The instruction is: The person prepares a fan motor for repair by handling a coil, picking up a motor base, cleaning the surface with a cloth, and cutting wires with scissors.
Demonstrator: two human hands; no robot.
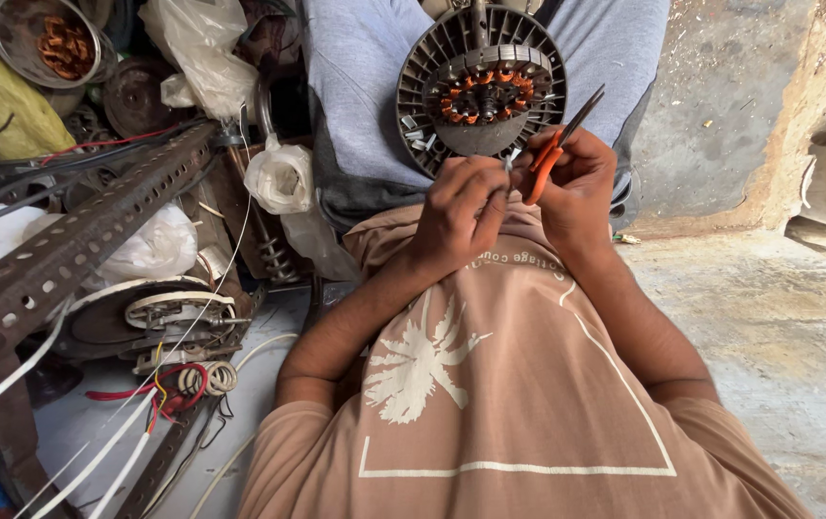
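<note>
fan motor (481, 91) just above both hands' fingers (490, 183), seemingly untouched.

White plastic bags (280, 178) at left

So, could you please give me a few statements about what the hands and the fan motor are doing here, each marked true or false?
1. The right hand holds orange-handled scissors. True.
2. The fan motor lies flat on the concrete floor. False: it rests on the lap, against the grey trousers.
3. The left hand is up close beside the right hand, just below the motor. True.
4. The motor's copper windings are hidden under a cover. False: the copper coils show openly at its middle.
5. A rusty perforated metal bar lies on the left side. True.
</note>
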